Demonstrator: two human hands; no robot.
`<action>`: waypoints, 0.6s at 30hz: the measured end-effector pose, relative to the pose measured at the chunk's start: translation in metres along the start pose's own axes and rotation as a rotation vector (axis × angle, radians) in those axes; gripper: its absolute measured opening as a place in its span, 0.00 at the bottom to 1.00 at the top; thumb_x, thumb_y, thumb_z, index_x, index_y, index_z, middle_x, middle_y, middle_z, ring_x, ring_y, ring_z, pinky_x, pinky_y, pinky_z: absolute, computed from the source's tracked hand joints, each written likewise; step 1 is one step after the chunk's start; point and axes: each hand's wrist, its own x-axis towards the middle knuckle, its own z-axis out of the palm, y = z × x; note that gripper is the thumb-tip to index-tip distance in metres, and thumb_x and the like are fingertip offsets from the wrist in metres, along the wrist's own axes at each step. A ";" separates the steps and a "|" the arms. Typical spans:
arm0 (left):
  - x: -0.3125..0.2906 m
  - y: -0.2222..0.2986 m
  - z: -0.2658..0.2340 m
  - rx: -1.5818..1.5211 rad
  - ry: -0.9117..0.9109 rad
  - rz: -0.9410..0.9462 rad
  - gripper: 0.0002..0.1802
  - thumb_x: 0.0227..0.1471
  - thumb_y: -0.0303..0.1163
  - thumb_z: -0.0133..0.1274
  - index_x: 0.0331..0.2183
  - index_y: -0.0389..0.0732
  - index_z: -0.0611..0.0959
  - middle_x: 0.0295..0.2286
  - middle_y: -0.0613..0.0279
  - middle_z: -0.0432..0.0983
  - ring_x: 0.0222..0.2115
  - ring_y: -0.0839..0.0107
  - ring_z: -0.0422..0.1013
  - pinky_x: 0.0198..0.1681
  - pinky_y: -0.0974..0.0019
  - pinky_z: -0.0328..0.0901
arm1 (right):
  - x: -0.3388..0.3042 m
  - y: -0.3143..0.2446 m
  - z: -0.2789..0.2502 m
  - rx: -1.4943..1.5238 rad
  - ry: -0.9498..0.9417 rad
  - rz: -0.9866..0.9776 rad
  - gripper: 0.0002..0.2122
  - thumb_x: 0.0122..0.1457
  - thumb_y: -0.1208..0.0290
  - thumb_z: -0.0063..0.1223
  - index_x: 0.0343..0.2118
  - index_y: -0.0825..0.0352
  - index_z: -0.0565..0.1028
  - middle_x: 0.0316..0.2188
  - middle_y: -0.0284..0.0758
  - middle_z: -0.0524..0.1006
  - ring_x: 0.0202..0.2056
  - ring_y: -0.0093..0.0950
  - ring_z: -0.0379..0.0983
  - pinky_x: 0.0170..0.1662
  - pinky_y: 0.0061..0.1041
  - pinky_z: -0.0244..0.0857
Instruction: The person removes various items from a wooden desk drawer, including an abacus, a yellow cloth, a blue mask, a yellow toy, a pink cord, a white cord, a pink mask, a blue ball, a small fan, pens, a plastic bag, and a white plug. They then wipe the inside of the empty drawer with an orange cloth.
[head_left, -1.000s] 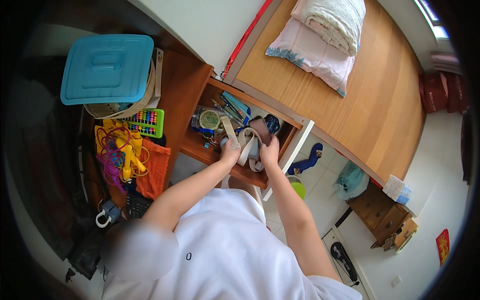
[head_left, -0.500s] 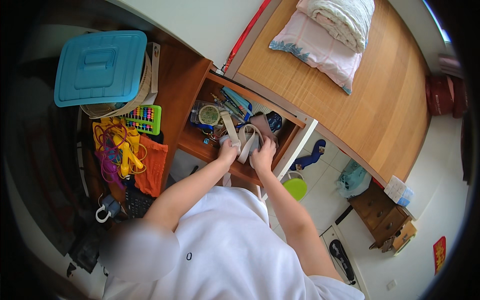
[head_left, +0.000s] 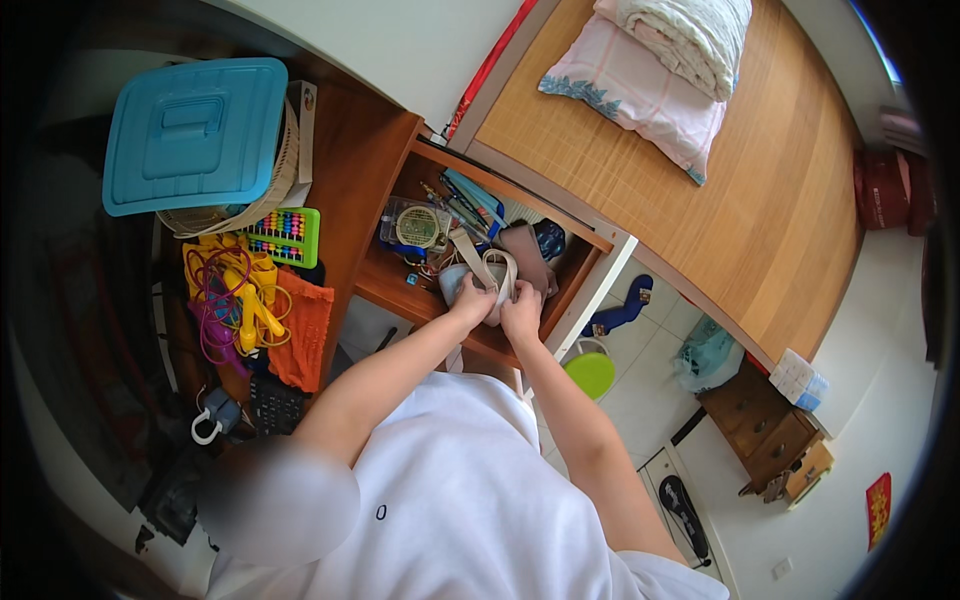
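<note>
Both hands are inside a wooden drawer [head_left: 378, 282] pulled out in front of me. My left hand [head_left: 474, 303] is closed on a cream-coloured fabric strap [head_left: 468, 252] that loops up between the hands. Beside it, my right hand [head_left: 521, 314] pinches the other side of the same strap. A pale grey-white thing lies under the fingers, mostly hidden. Past my right hand sits a brown pouch-like item [head_left: 524, 250]. To the left of the strap are a round patterned tin [head_left: 417, 227] and a clear case, with several pens [head_left: 462, 205] behind them.
On the brown desk at left are a lidded blue box [head_left: 195, 135], a green-framed abacus [head_left: 285, 238], a yellow jump rope [head_left: 252, 315] and an orange cloth [head_left: 300, 335]. A wooden bed [head_left: 640, 185] with pillow and quilt stands beyond the drawer. A green stool [head_left: 589, 375] is at right.
My left hand has shifted right, closer to my right hand. The strap loop between them has become smaller and moved slightly. The brown pouch-like item shows more.
</note>
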 end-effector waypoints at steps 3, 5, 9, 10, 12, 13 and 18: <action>-0.008 -0.004 0.009 -0.067 0.027 0.033 0.39 0.43 0.30 0.55 0.54 0.32 0.56 0.38 0.53 0.72 0.36 0.69 0.71 0.37 0.68 0.66 | -0.009 -0.010 -0.006 0.039 0.002 -0.003 0.16 0.48 0.73 0.47 0.43 0.65 0.68 0.43 0.47 0.67 0.45 0.45 0.64 0.49 0.37 0.59; -0.011 -0.002 0.013 -0.144 -0.047 -0.032 0.36 0.44 0.29 0.55 0.53 0.33 0.58 0.38 0.54 0.72 0.37 0.69 0.71 0.37 0.68 0.66 | -0.015 -0.013 -0.010 0.071 -0.003 -0.009 0.15 0.49 0.73 0.46 0.43 0.66 0.69 0.43 0.46 0.67 0.45 0.45 0.65 0.48 0.36 0.59; -0.023 0.011 0.009 -0.191 -0.171 -0.147 0.25 0.46 0.35 0.56 0.45 0.35 0.69 0.39 0.56 0.71 0.38 0.69 0.70 0.40 0.67 0.65 | -0.030 -0.006 -0.013 0.100 0.017 -0.096 0.14 0.52 0.74 0.43 0.42 0.68 0.70 0.42 0.46 0.69 0.44 0.44 0.66 0.48 0.35 0.60; -0.028 0.015 0.010 -0.158 -0.164 -0.171 0.21 0.49 0.36 0.53 0.43 0.35 0.71 0.38 0.58 0.72 0.37 0.72 0.69 0.40 0.69 0.64 | -0.034 -0.003 -0.014 0.102 0.025 -0.128 0.14 0.52 0.75 0.43 0.42 0.68 0.70 0.42 0.46 0.69 0.44 0.43 0.66 0.48 0.34 0.60; -0.035 0.014 0.008 -0.211 -0.279 -0.041 0.19 0.51 0.35 0.51 0.44 0.36 0.70 0.38 0.60 0.71 0.38 0.73 0.69 0.41 0.69 0.64 | -0.039 0.000 -0.015 0.287 -0.053 -0.073 0.13 0.53 0.77 0.41 0.42 0.70 0.71 0.41 0.46 0.70 0.44 0.41 0.66 0.48 0.32 0.60; -0.040 0.013 0.007 -0.237 -0.337 0.025 0.18 0.52 0.35 0.49 0.44 0.37 0.70 0.38 0.61 0.71 0.38 0.73 0.69 0.41 0.69 0.64 | -0.041 0.003 -0.015 0.380 -0.092 -0.045 0.13 0.53 0.78 0.40 0.42 0.70 0.71 0.41 0.45 0.70 0.44 0.40 0.67 0.48 0.31 0.60; -0.080 0.041 -0.005 -0.185 -0.259 -0.003 0.16 0.53 0.34 0.49 0.43 0.37 0.72 0.37 0.61 0.73 0.39 0.73 0.68 0.44 0.67 0.62 | -0.056 -0.012 -0.044 0.743 -0.241 0.152 0.17 0.46 0.86 0.32 0.38 0.72 0.72 0.34 0.35 0.74 0.39 0.25 0.69 0.45 0.22 0.61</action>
